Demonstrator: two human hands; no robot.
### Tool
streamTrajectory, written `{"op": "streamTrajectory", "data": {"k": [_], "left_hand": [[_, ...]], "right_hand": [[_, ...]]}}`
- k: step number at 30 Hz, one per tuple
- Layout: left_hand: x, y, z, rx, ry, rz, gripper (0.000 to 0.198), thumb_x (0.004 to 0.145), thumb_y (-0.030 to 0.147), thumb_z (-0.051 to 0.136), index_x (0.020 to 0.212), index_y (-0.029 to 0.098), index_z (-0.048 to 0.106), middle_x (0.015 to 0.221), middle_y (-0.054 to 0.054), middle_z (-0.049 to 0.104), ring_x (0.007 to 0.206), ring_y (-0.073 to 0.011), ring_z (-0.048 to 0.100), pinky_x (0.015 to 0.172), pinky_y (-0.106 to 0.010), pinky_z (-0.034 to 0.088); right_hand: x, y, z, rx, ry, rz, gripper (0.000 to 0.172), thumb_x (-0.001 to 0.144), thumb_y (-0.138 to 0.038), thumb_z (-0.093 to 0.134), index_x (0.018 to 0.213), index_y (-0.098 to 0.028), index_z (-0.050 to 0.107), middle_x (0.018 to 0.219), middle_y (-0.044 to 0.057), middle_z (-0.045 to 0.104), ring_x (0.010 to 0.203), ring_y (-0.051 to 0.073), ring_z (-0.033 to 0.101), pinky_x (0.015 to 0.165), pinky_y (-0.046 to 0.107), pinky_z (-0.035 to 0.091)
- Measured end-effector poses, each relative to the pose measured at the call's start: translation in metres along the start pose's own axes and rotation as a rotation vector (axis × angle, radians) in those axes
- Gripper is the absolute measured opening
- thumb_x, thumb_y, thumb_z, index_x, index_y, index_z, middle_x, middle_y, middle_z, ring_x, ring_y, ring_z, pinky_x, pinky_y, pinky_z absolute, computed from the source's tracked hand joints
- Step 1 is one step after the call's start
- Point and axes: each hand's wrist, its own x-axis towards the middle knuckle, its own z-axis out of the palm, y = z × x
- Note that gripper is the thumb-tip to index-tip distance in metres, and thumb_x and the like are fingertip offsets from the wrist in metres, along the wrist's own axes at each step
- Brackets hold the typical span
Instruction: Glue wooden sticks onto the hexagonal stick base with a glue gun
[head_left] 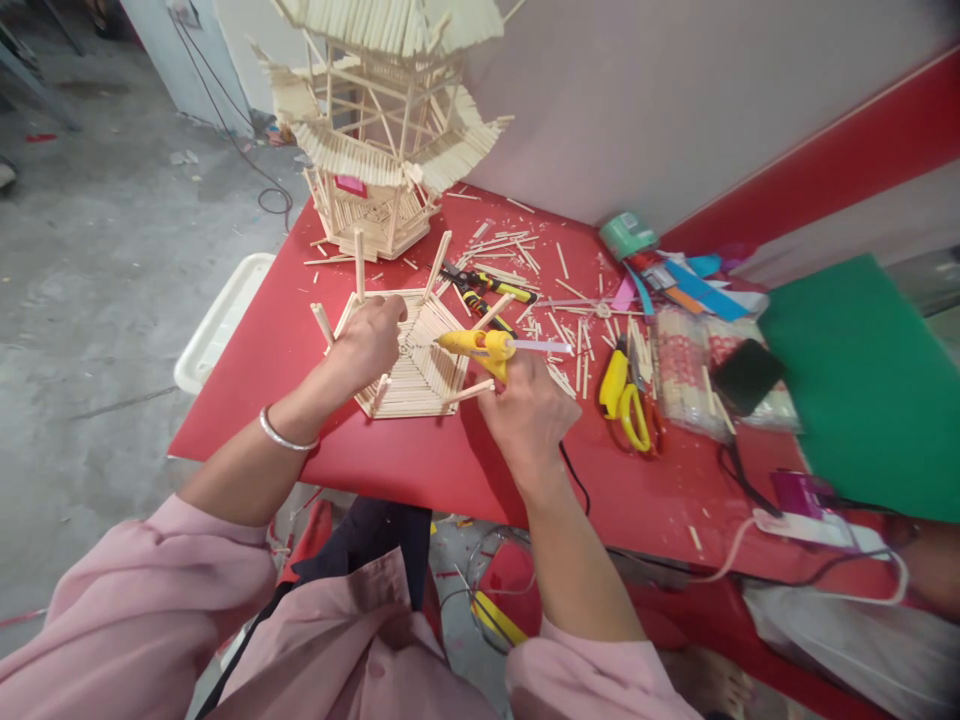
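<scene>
- Light: was soft, fairly bright, mostly even.
- Shadow: lay dim on the red table [405,455] near the right hand [531,408].
- Outer edges: were stretched, blurred.

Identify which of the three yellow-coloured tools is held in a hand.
The glue gun, in the right hand, with a glue stick jutting from its back. The yellow-handled scissors and the yellow-and-black pliers lie on the table.

Loose pink shirt [352,655], silver bangle [277,434]
</scene>
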Motion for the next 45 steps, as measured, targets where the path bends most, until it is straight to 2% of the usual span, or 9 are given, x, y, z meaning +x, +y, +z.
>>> {"op": "streamTrajectory", "data": {"k": [5, 10, 19, 25, 30, 32, 36, 41, 45], "left_hand": [[0.004, 0.005, -0.004, -0.104, 0.142, 0.069, 0.024, 0.081, 0.0, 0.047, 0.093, 0.018, 0.059, 0.081, -0.005, 0.06, 0.077, -0.0183, 0.056, 0.072, -0.033, 0.048], [0.01, 0.017, -0.02, -0.304, 0.246, 0.083, 0.019, 0.088, 0.004, 0.046, 0.093, 0.019, 0.057, 0.087, -0.004, 0.064, 0.082, -0.0154, 0.059, 0.074, -0.03, 0.049], [0.009, 0.023, -0.024, -0.648, 0.354, 0.006, 0.017, 0.092, 0.011, 0.049, 0.099, 0.021, 0.061, 0.078, 0.001, 0.061, 0.061, -0.009, 0.052, 0.057, -0.024, 0.043], [0.008, 0.027, -0.025, -0.899, 0.457, 0.121, 0.012, 0.1, 0.031, 0.053, 0.103, 0.024, 0.062, 0.073, 0.001, 0.059, 0.05, -0.0076, 0.044, 0.045, -0.023, 0.036], [0.0, 0.04, -0.036, -0.963, 0.584, 0.267, 0.018, 0.101, 0.041, 0.054, 0.102, 0.025, 0.061, 0.071, 0.002, 0.059, 0.044, -0.006, 0.04, 0.04, -0.022, 0.032], [-0.003, 0.044, -0.039, -0.957, 0.554, 0.315, 0.021, 0.101, 0.043, 0.052, 0.102, 0.025, 0.062, 0.073, 0.001, 0.06, 0.044, -0.0057, 0.041, 0.04, -0.022, 0.032], [-0.004, 0.044, -0.043, -0.982, 0.493, 0.324, 0.031, 0.103, 0.049, 0.046, 0.097, 0.023, 0.062, 0.077, -0.001, 0.063, 0.044, -0.0051, 0.042, 0.039, -0.022, 0.031], [0.003, 0.038, -0.051, -1.056, 0.396, 0.262, 0.049, 0.1, 0.063, 0.04, 0.101, 0.021, 0.065, 0.092, -0.007, 0.071, 0.05, -0.008, 0.054, 0.04, -0.023, 0.038], [-0.014, 0.044, -0.063, -0.931, 0.241, 0.237, 0.07, 0.096, 0.074, 0.03, 0.121, 0.018, 0.064, 0.116, -0.016, 0.071, 0.082, -0.018, 0.072, 0.067, -0.032, 0.06]], "right_hand": [[-0.01, 0.011, -0.001, 0.064, 0.037, 0.098, 0.031, 0.087, -0.047, 0.061, 0.097, -0.018, 0.066, 0.088, 0.008, 0.069, 0.063, 0.015, 0.052, 0.055, 0.03, 0.024], [-0.019, 0.023, -0.01, 0.273, 0.066, 0.178, 0.041, 0.083, -0.062, 0.063, 0.081, -0.02, 0.06, 0.073, 0.005, 0.064, 0.068, 0.02, 0.057, 0.061, 0.032, 0.038], [-0.06, 0.059, -0.04, 0.96, -0.009, 0.651, 0.044, 0.084, -0.063, 0.063, 0.103, -0.024, 0.055, 0.069, -0.004, 0.06, 0.05, 0.013, 0.051, 0.05, 0.027, 0.039], [-0.116, 0.108, -0.028, 0.683, -0.043, 0.816, 0.057, 0.081, -0.077, 0.05, 0.077, -0.021, 0.061, 0.074, 0.003, 0.066, 0.07, 0.018, 0.058, 0.066, 0.031, 0.044], [-0.121, 0.131, -0.018, 0.572, -0.184, 0.769, 0.07, 0.076, -0.084, 0.04, 0.081, -0.021, 0.069, 0.088, 0.013, 0.073, 0.086, 0.028, 0.064, 0.076, 0.038, 0.047], [-0.114, 0.138, -0.015, 0.538, -0.228, 0.713, 0.074, 0.076, -0.083, 0.039, 0.091, -0.019, 0.073, 0.098, 0.016, 0.074, 0.095, 0.032, 0.065, 0.08, 0.04, 0.047], [-0.108, 0.149, -0.014, 0.37, -0.28, 0.63, 0.068, 0.087, -0.068, 0.034, 0.097, -0.017, 0.077, 0.09, 0.018, 0.073, 0.089, 0.031, 0.064, 0.075, 0.04, 0.046], [-0.121, 0.145, -0.031, 0.064, -0.011, 0.54, 0.062, 0.091, -0.055, 0.04, 0.114, -0.008, 0.074, 0.103, 0.027, 0.07, 0.094, 0.037, 0.062, 0.078, 0.047, 0.045], [-0.127, 0.127, -0.052, 0.224, 0.216, 0.413, 0.062, 0.093, -0.06, 0.042, 0.111, -0.01, 0.075, 0.105, 0.023, 0.072, 0.101, 0.035, 0.063, 0.09, 0.048, 0.047]]}}
